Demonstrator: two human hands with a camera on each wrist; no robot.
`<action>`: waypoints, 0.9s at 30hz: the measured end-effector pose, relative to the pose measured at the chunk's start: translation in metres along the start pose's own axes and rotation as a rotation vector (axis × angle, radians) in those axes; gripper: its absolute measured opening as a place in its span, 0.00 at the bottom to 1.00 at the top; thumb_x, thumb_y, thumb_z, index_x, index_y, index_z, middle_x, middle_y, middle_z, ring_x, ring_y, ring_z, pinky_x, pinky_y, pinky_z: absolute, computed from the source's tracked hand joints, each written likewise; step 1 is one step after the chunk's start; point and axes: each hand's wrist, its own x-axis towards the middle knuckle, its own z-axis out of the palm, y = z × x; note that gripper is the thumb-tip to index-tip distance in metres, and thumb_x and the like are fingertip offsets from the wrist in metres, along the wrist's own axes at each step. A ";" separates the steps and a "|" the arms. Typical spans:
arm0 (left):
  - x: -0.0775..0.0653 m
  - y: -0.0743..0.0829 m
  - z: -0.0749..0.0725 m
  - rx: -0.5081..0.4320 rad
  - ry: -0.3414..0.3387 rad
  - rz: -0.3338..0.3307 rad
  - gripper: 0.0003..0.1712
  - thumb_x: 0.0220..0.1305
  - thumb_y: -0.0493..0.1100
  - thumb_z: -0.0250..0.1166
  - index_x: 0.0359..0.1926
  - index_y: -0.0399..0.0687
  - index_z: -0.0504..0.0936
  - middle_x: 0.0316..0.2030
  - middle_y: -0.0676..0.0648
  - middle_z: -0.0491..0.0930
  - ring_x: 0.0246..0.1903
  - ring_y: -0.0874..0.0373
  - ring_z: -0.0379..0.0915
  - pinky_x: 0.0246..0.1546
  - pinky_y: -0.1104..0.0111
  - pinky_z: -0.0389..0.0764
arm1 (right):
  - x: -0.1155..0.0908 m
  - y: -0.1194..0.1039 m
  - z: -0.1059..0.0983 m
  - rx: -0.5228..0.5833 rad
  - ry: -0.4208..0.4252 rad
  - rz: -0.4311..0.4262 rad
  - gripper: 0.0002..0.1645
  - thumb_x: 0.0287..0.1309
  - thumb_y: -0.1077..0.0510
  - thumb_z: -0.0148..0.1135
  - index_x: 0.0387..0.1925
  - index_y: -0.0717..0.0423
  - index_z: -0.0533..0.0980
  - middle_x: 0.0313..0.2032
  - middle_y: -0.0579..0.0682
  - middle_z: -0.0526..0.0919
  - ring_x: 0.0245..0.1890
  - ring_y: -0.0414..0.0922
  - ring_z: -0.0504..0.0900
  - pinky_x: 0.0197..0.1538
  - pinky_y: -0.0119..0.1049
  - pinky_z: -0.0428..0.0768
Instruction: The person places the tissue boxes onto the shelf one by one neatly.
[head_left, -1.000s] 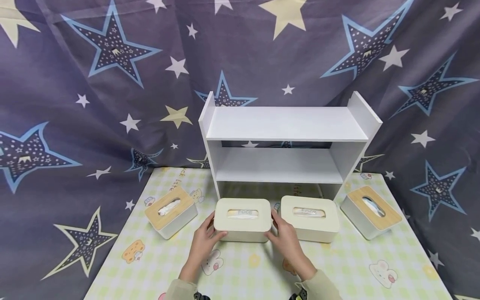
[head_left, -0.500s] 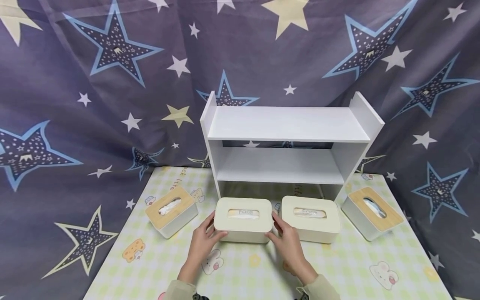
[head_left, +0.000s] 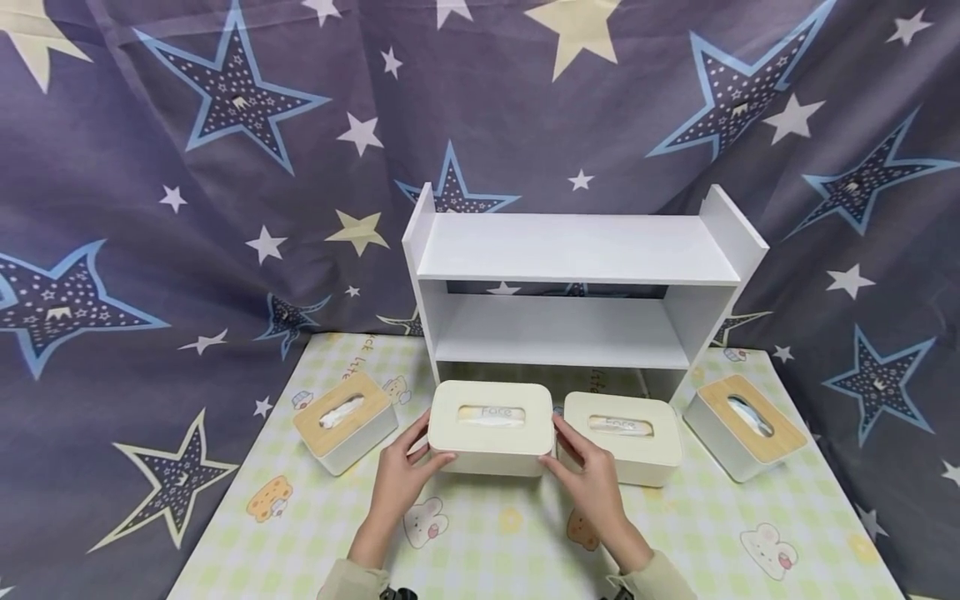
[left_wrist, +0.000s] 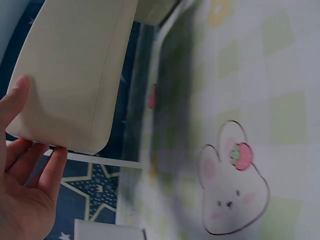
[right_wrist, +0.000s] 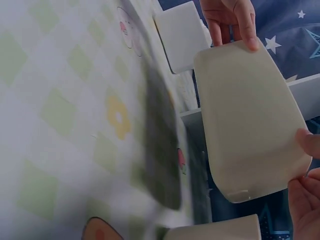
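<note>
A cream tissue box (head_left: 491,454) with an oval slot and "Face" lettering showing through it is between the two hands in the head view. My left hand (head_left: 401,471) grips its left end, thumb on the front and fingers at the side. At the right end, my right hand (head_left: 588,475) holds it the same way. Both wrist views show the box (right_wrist: 250,115) raised above the tabletop, its shadow on the cloth below. A second cream tissue box (head_left: 622,462) stands just right of the held one, close by the right hand.
Behind the boxes stands a white two-tier shelf (head_left: 562,329). Grey tissue boxes with wooden lids stand at both sides, a left one (head_left: 356,442) and a right one (head_left: 731,437). A green checked cloth (head_left: 510,558) covers the table, and a starry curtain (head_left: 300,167) hangs behind.
The held cream box has risen off the table, showing slightly larger and higher in the head view. Both hands moved up with it. The other boxes stayed put.
</note>
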 end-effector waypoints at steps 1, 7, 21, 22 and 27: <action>0.000 0.002 0.000 0.003 0.003 0.003 0.46 0.50 0.41 0.78 0.71 0.47 0.70 0.67 0.39 0.73 0.66 0.44 0.71 0.57 0.70 0.82 | 0.000 -0.001 -0.002 0.007 0.007 -0.011 0.38 0.47 0.67 0.75 0.62 0.64 0.75 0.60 0.60 0.79 0.58 0.56 0.81 0.57 0.32 0.81; 0.002 0.014 0.000 0.004 0.026 0.043 0.44 0.51 0.42 0.78 0.70 0.47 0.71 0.66 0.40 0.74 0.66 0.44 0.72 0.56 0.70 0.82 | 0.003 -0.011 -0.012 0.049 0.036 -0.079 0.36 0.49 0.67 0.74 0.63 0.63 0.75 0.61 0.59 0.79 0.57 0.55 0.81 0.57 0.23 0.79; 0.011 0.051 -0.001 -0.043 0.081 0.212 0.41 0.51 0.38 0.77 0.67 0.49 0.74 0.65 0.45 0.76 0.63 0.50 0.75 0.54 0.75 0.82 | 0.021 -0.030 -0.031 0.102 0.081 -0.202 0.38 0.46 0.73 0.74 0.62 0.67 0.74 0.61 0.65 0.77 0.60 0.29 0.77 0.59 0.25 0.78; 0.012 0.053 0.000 -0.050 0.089 0.224 0.41 0.50 0.37 0.77 0.67 0.48 0.75 0.65 0.44 0.76 0.62 0.50 0.75 0.54 0.75 0.82 | 0.023 -0.032 -0.032 0.103 0.086 -0.212 0.38 0.46 0.74 0.74 0.62 0.67 0.74 0.61 0.65 0.77 0.60 0.29 0.77 0.59 0.25 0.78; 0.022 0.063 0.003 -0.080 0.135 0.269 0.40 0.49 0.35 0.77 0.66 0.44 0.76 0.66 0.43 0.75 0.61 0.48 0.75 0.53 0.73 0.82 | 0.036 -0.038 -0.036 0.106 0.120 -0.266 0.38 0.46 0.75 0.73 0.62 0.66 0.74 0.60 0.66 0.78 0.59 0.31 0.78 0.58 0.24 0.79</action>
